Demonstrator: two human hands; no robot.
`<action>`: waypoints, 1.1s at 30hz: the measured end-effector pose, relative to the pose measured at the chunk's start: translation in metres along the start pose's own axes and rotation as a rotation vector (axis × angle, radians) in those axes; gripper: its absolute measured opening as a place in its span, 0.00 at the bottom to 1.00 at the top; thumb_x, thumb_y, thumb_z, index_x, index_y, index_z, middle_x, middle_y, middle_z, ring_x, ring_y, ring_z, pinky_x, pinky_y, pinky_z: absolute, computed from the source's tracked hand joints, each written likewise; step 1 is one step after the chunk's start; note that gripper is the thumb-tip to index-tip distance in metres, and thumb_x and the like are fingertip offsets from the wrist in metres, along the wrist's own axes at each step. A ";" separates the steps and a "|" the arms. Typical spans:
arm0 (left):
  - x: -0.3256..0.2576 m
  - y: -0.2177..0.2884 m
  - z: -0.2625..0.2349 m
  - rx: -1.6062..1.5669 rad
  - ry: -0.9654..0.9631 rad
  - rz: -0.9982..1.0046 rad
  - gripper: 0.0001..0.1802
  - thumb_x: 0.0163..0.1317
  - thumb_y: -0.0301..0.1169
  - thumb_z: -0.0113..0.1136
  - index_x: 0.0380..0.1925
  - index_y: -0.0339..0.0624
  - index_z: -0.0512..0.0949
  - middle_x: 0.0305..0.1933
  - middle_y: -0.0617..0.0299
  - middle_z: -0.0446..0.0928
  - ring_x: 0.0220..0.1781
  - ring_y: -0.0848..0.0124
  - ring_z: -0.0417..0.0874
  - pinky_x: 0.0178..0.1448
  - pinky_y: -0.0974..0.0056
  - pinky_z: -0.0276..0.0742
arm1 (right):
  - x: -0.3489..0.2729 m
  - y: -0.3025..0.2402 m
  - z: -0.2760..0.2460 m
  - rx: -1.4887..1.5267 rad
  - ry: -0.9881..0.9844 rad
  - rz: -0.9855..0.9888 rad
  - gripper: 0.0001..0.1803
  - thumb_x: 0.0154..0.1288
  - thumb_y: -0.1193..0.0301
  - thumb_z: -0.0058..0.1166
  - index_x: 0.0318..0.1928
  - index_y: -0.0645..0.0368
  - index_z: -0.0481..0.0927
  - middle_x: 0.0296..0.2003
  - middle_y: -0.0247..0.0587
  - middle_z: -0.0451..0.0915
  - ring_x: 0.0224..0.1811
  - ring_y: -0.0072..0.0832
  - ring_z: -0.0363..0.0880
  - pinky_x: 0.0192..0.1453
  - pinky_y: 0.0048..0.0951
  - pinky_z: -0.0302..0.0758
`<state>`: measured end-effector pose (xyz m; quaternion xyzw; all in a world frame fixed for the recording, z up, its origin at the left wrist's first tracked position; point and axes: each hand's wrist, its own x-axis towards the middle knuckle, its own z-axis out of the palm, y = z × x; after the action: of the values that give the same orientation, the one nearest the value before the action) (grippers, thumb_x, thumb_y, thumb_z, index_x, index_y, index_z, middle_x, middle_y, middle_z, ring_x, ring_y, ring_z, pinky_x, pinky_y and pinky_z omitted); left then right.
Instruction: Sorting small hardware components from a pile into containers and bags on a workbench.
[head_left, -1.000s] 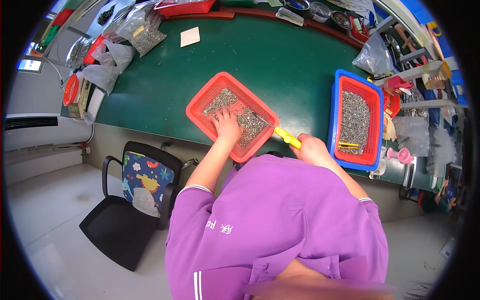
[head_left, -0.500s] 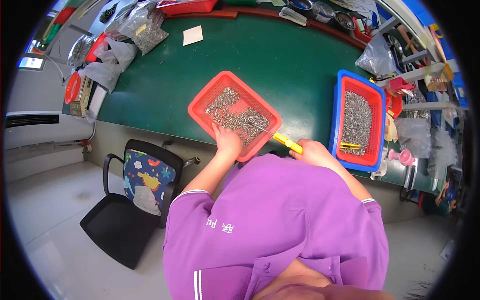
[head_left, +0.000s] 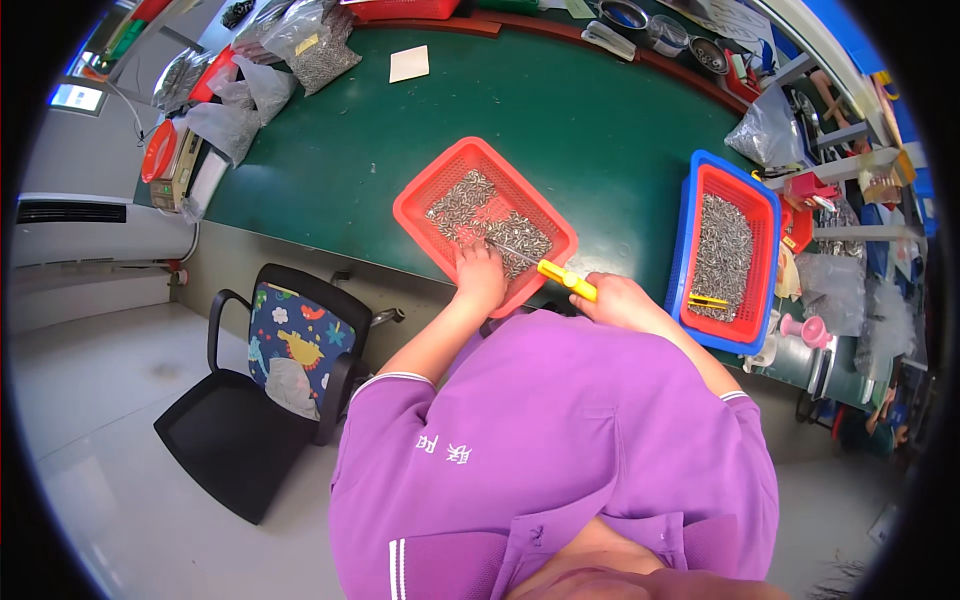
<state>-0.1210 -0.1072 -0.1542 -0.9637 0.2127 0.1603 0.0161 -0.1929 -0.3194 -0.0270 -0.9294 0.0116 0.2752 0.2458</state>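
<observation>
A red plastic basket [head_left: 418, 228] with mesh sides sits in front of me, a layer of small silvery metal pieces [head_left: 468, 197] spread over its bottom. My left hand [head_left: 482, 278] reaches over the basket's near side, fingers stretched down onto the pieces and slightly apart; the very fingertips are hard to make out. In my right hand [head_left: 618, 300], fingers wrapped round its end, is a yellow-handled screwdriver-like tool [head_left: 566, 279]. Its long thin metal shaft slants into the basket, the tip close to my left fingertips.
Right of me, a red basket in a blue one [head_left: 676, 250] holds more metal pieces and a yellow object [head_left: 708, 301]. Filled plastic bags [head_left: 318, 50] lie at the far left of the green table [head_left: 540, 110], near a white card [head_left: 408, 64]. An office chair [head_left: 225, 430] stands left.
My left hand has moved right within the basket, and the tool's tip has shifted left, so the two are closer together. The whole view has shifted slightly.
</observation>
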 end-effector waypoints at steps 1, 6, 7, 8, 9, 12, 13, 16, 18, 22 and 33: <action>0.000 0.002 -0.002 0.096 -0.035 -0.055 0.38 0.55 0.48 0.56 0.62 0.39 0.63 0.66 0.39 0.59 0.66 0.41 0.59 0.70 0.42 0.48 | 0.001 0.000 0.000 0.002 0.001 0.001 0.22 0.60 0.54 0.51 0.38 0.63 0.77 0.35 0.54 0.79 0.41 0.48 0.78 0.48 0.44 0.72; 0.022 -0.005 0.012 0.173 0.014 -0.242 0.46 0.52 0.55 0.56 0.65 0.38 0.57 0.67 0.34 0.55 0.67 0.37 0.57 0.71 0.40 0.42 | 0.000 0.000 0.000 0.005 0.000 0.017 0.21 0.60 0.54 0.51 0.39 0.62 0.77 0.35 0.54 0.79 0.41 0.48 0.77 0.47 0.44 0.72; 0.027 -0.007 0.003 0.164 -0.014 -0.263 0.49 0.51 0.58 0.56 0.66 0.38 0.55 0.67 0.32 0.53 0.67 0.36 0.56 0.71 0.39 0.40 | 0.000 0.002 0.000 0.007 0.002 0.021 0.21 0.60 0.54 0.51 0.39 0.62 0.77 0.35 0.54 0.79 0.41 0.48 0.77 0.47 0.44 0.72; 0.030 -0.009 -0.006 0.102 0.003 -0.296 0.51 0.49 0.57 0.60 0.65 0.35 0.54 0.66 0.30 0.52 0.69 0.36 0.52 0.70 0.40 0.47 | -0.001 0.003 0.001 0.015 0.010 0.028 0.21 0.60 0.54 0.51 0.39 0.62 0.77 0.35 0.54 0.79 0.42 0.48 0.77 0.48 0.44 0.72; 0.036 -0.014 -0.006 0.101 0.004 -0.295 0.51 0.49 0.57 0.60 0.65 0.35 0.54 0.66 0.30 0.52 0.69 0.36 0.52 0.70 0.40 0.47 | -0.001 0.004 0.002 0.023 0.019 0.035 0.21 0.60 0.55 0.51 0.39 0.62 0.77 0.35 0.54 0.80 0.42 0.48 0.77 0.48 0.44 0.72; 0.045 -0.021 -0.014 -0.291 0.132 -0.231 0.48 0.47 0.46 0.67 0.64 0.35 0.56 0.68 0.33 0.47 0.69 0.32 0.46 0.69 0.38 0.48 | -0.003 0.003 -0.001 0.056 0.038 0.045 0.21 0.60 0.55 0.52 0.39 0.62 0.77 0.34 0.54 0.79 0.41 0.49 0.77 0.47 0.44 0.72; 0.045 -0.023 -0.012 -0.351 0.135 -0.126 0.44 0.48 0.44 0.66 0.62 0.36 0.60 0.68 0.36 0.49 0.69 0.35 0.48 0.68 0.38 0.51 | -0.003 0.005 0.000 0.057 0.040 0.047 0.21 0.60 0.55 0.52 0.39 0.62 0.77 0.34 0.54 0.79 0.41 0.49 0.77 0.47 0.44 0.72; 0.039 -0.023 -0.002 -0.483 0.114 0.093 0.32 0.49 0.39 0.65 0.54 0.38 0.71 0.68 0.44 0.54 0.70 0.45 0.52 0.67 0.42 0.58 | -0.003 0.007 -0.002 0.071 0.093 0.062 0.21 0.60 0.55 0.52 0.38 0.62 0.77 0.34 0.54 0.79 0.41 0.50 0.77 0.47 0.44 0.72; 0.040 -0.021 -0.002 -0.468 0.184 0.093 0.33 0.48 0.37 0.64 0.56 0.38 0.69 0.68 0.45 0.54 0.70 0.45 0.52 0.68 0.44 0.56 | -0.004 0.007 -0.003 0.102 0.102 0.102 0.21 0.60 0.54 0.52 0.38 0.62 0.77 0.33 0.55 0.79 0.41 0.50 0.77 0.46 0.45 0.73; 0.070 -0.033 -0.004 -0.381 0.436 -0.135 0.41 0.49 0.38 0.65 0.63 0.44 0.60 0.70 0.47 0.51 0.71 0.45 0.49 0.72 0.45 0.46 | 0.004 0.010 0.001 0.062 0.118 0.085 0.21 0.60 0.53 0.52 0.37 0.62 0.77 0.32 0.55 0.79 0.40 0.50 0.77 0.46 0.45 0.73; 0.063 -0.023 -0.008 -0.474 0.355 0.047 0.36 0.47 0.35 0.64 0.58 0.40 0.66 0.66 0.49 0.59 0.69 0.47 0.54 0.69 0.46 0.55 | 0.015 0.016 0.003 0.060 0.144 0.111 0.23 0.60 0.51 0.51 0.37 0.62 0.76 0.33 0.56 0.79 0.41 0.50 0.77 0.46 0.45 0.73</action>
<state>-0.0555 -0.1123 -0.1676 -0.9485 0.1910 0.0350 -0.2504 -0.1840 -0.3308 -0.0441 -0.9369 0.0888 0.2202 0.2565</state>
